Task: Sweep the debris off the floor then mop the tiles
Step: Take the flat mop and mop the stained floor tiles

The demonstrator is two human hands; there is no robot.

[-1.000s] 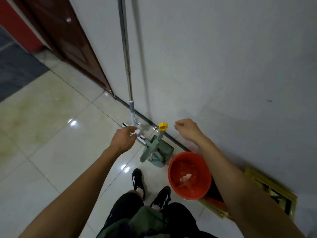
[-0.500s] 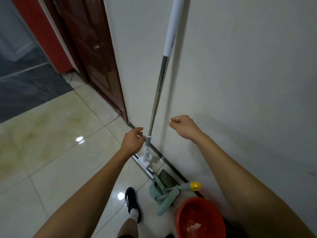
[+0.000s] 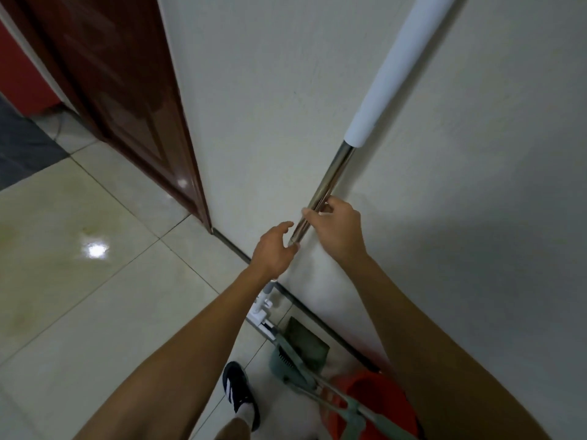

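Note:
A mop leans against the white wall. Its steel pole [image 3: 333, 173] runs up to a white grip [image 3: 394, 68], and its white head [image 3: 260, 315] sits on the tiles by the skirting. My right hand [image 3: 336, 230] grips the steel pole, fingers curled round it. Just below, my left hand [image 3: 274, 249] reaches in with fingers spread; its thumb touches the pole without closing on it. A green dustpan with a brush [image 3: 301, 347] lies on the floor near the mop head, its long handle [image 3: 352, 411] pointing toward me.
An orange bucket [image 3: 378, 395] stands against the wall at the bottom right, partly behind my right arm. A dark wooden door [image 3: 127, 100] is on the left of the wall. My shoe [image 3: 236, 389] is on the glossy cream tiles [image 3: 95, 296].
The view rose and moved closer to the wall. My right hand moved left from beside the pole and closed on it. My left hand rose along the pole.

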